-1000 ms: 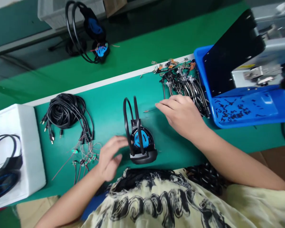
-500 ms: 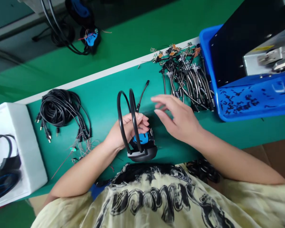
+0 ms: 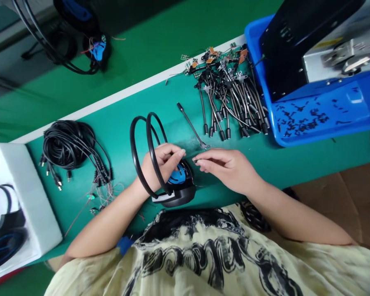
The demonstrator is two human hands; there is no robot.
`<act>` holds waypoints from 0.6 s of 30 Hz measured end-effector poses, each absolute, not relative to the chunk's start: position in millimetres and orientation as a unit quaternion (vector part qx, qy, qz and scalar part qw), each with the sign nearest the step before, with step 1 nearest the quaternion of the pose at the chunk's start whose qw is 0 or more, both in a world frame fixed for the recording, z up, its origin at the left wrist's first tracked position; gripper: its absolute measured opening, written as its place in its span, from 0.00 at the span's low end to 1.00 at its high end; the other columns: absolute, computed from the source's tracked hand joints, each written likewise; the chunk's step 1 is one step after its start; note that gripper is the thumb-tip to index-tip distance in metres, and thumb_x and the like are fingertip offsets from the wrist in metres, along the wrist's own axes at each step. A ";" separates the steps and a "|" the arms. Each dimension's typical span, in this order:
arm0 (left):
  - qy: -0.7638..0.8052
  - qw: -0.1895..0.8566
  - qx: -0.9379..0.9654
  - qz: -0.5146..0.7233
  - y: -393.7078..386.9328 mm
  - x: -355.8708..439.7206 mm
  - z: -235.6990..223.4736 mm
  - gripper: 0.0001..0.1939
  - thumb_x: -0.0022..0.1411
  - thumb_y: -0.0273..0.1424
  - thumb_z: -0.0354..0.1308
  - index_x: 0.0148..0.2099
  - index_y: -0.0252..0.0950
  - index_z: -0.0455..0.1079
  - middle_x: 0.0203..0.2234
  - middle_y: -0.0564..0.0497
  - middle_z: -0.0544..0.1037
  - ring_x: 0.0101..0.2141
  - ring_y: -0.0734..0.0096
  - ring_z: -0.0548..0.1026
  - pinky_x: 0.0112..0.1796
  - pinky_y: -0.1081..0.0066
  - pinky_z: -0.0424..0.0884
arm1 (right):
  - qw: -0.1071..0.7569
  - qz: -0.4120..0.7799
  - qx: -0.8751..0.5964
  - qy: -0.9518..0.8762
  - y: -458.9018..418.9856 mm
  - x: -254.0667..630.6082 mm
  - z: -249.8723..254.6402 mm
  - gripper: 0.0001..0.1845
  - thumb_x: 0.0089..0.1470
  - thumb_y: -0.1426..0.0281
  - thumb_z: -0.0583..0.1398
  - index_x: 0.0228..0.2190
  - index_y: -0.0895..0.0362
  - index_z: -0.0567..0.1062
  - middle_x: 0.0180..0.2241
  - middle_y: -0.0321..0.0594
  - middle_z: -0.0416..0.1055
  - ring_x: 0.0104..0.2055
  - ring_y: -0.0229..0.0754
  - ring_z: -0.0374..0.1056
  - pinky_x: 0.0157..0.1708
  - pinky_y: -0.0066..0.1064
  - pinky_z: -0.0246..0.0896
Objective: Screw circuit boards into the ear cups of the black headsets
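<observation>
A headset (image 3: 180, 198) with two black headband loops stands on the green bench in front of me, its blue inner ear-cup part (image 3: 176, 176) facing up. My left hand (image 3: 163, 164) reaches through the loops over the ear cup, thumb and forefinger pinched together; whatever is between them is hidden. Close by on the right, my right hand (image 3: 226, 166) pinches a small dark piece like a circuit board (image 3: 196, 160) between its fingertips. Just beyond those fingers lies a thin microphone boom (image 3: 191, 125), its grey bracket end towards my right hand.
More microphone booms (image 3: 231, 98) lie heaped at the back right, beside a blue tray (image 3: 277, 135) with small black parts and a machine (image 3: 296, 61). Coiled black cables (image 3: 69, 144) lie on the left. A white foam box (image 3: 43, 213) holds another headset (image 3: 6, 230).
My right hand has come down and left, and its fingers have closed on the small piece. The boom now slants the other way, with its bracket end near my right hand, away from the left.
</observation>
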State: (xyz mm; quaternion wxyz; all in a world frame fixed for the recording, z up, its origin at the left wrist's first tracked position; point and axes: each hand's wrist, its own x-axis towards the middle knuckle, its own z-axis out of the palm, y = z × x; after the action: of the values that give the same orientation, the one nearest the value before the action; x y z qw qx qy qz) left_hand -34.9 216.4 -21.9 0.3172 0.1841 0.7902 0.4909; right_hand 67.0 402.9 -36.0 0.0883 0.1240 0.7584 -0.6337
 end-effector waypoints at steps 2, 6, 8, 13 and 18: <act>0.773 0.314 0.224 0.504 220.2 -33.4 -23.3 0.17 0.61 0.35 0.59 0.52 0.38 0.69 0.40 0.48 0.78 0.22 0.81 0.71 0.23 0.78 0.65 | 0.097 -0.628 0.128 0.762 404.8 65.7 -34.4 0.12 0.56 0.61 0.60 0.37 0.54 0.80 0.28 0.36 0.76 0.27 0.35 0.68 0.27 0.27 0.59; 0.686 0.442 0.299 0.495 230.4 -31.9 -27.7 0.24 0.62 0.31 0.55 0.61 0.39 0.60 0.45 0.45 0.76 0.24 0.79 0.74 0.25 0.76 0.68 | 0.091 -0.594 0.129 0.789 407.3 63.4 -30.4 0.13 0.55 0.60 0.61 0.28 0.57 0.79 0.22 0.34 0.70 0.24 0.32 0.62 0.24 0.25 0.53; 0.707 0.429 0.307 0.471 232.3 -31.7 -28.4 0.15 0.63 0.32 0.55 0.51 0.35 0.68 0.33 0.49 0.77 0.23 0.78 0.73 0.25 0.76 0.68 | 0.082 -0.580 0.130 0.800 408.1 63.5 -28.6 0.15 0.54 0.59 0.62 0.25 0.58 0.77 0.20 0.33 0.67 0.22 0.30 0.57 0.22 0.25 0.49; 0.790 0.200 0.399 0.420 222.3 -28.6 -26.5 0.05 0.60 0.31 0.59 0.34 0.35 0.68 0.31 0.50 0.75 0.32 0.74 0.75 0.35 0.73 0.72 | 0.078 -0.562 0.138 0.812 403.0 63.6 -32.4 0.15 0.53 0.59 0.61 0.24 0.59 0.75 0.18 0.32 0.63 0.21 0.29 0.53 0.20 0.24 0.45; 0.787 0.079 0.478 0.382 204.8 -24.2 -34.5 0.08 0.63 0.31 0.59 0.44 0.36 0.70 0.41 0.47 0.79 0.44 0.69 0.77 0.44 0.67 0.74 | 0.100 -0.595 0.127 0.787 388.1 57.9 -40.3 0.16 0.54 0.59 0.61 0.25 0.59 0.74 0.18 0.31 0.63 0.21 0.29 0.52 0.20 0.24 0.45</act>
State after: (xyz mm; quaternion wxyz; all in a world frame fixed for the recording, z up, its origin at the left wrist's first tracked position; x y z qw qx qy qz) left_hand -24.2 204.8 -34.5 0.0788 0.4779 0.7871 0.3819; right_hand 57.9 388.1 -40.3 0.1003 0.1266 0.7872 -0.5952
